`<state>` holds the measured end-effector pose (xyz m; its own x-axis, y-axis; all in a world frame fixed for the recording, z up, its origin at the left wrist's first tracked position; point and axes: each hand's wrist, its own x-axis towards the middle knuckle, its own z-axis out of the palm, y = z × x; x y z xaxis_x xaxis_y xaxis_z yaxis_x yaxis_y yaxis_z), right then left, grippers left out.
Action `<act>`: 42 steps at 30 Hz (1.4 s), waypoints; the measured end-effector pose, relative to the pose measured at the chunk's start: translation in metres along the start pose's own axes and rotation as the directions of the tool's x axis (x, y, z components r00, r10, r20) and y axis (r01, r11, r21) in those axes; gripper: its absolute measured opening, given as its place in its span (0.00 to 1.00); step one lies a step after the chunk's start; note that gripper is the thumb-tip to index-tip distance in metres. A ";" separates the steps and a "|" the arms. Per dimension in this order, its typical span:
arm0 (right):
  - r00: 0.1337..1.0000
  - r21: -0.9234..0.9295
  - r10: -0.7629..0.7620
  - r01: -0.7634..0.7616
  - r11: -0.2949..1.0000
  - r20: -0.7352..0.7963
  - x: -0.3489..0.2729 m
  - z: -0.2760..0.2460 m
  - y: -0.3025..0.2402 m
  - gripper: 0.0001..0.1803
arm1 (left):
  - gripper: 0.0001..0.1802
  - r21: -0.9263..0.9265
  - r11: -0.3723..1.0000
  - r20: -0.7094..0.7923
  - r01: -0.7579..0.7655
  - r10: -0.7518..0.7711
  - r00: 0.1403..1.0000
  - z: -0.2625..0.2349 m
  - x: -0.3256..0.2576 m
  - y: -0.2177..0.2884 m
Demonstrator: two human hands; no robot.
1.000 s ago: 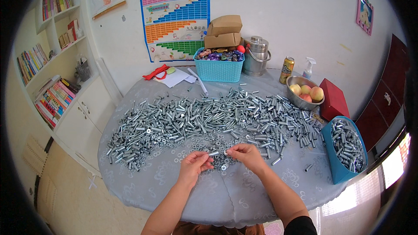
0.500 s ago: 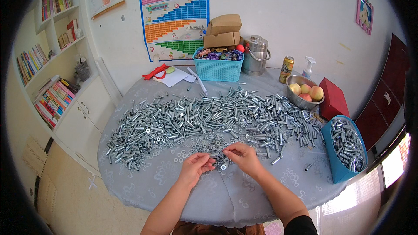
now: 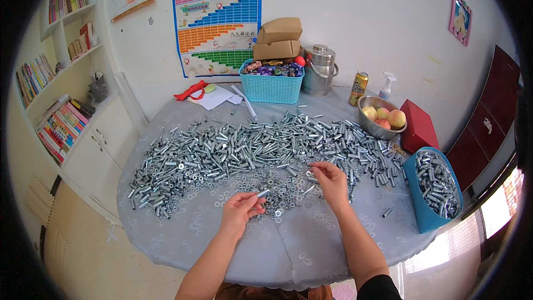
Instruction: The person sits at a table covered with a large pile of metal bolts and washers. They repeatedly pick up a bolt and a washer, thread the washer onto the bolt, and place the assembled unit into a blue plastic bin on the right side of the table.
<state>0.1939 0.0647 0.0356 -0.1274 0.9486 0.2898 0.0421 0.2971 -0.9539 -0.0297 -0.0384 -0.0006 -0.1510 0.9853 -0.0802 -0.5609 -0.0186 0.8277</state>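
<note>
Two hands: low centre of frame, over the round grey counter (image 3: pixel 166 233).
Left hand (image 3: pixel 240 211): grip pinching a short silver metal bolt (image 3: pixel 262 193).
Right hand (image 3: pixel 331 182): fingers curled on the scattered zinc washers (image 3: pixel 277 186) (grip unclear, cannot tell).

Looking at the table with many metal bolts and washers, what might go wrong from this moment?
1. A stray bolt lies alone near the table's front right edge; it may roll off.
2. The blue bin of parts sits at that edge, possibly overhanging it; a nudge from the right hand could tip it.
3. The left hand holds a small bolt loosely; it might slip into the washers.
</note>
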 end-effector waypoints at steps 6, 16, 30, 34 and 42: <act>0.981 -0.540 0.047 0.063 0.839 0.188 -0.006 -0.010 -0.001 0.10 | 0.08 -0.004 1.000 -0.027 -0.022 0.022 0.999 0.001 -0.002 0.004; 0.968 -0.715 -0.046 0.212 0.666 0.245 -0.012 0.004 0.018 0.11 | 0.06 -0.005 1.000 -0.014 0.001 -0.001 1.000 0.000 0.000 0.002; 0.927 0.161 0.159 -0.224 0.961 0.339 -0.025 0.036 -0.002 0.06 | 0.08 0.011 0.997 0.043 0.081 -0.081 0.996 0.004 -0.003 0.002; 0.909 0.201 0.132 -0.226 0.953 0.395 -0.026 0.039 0.006 0.07 | 0.08 -0.015 0.995 0.077 0.102 -0.100 0.992 0.000 -0.002 0.000; 0.851 0.170 0.209 -0.325 0.930 0.481 -0.027 0.037 -0.004 0.10 | 0.07 0.007 0.991 0.107 0.131 -0.131 0.986 0.003 -0.003 0.001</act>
<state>0.1608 0.0343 0.0288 -0.5766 0.8170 0.0094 -0.0875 -0.0503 -0.9949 -0.0273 -0.0410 0.0023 0.0116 0.9916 -0.1286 -0.5705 0.1122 0.8136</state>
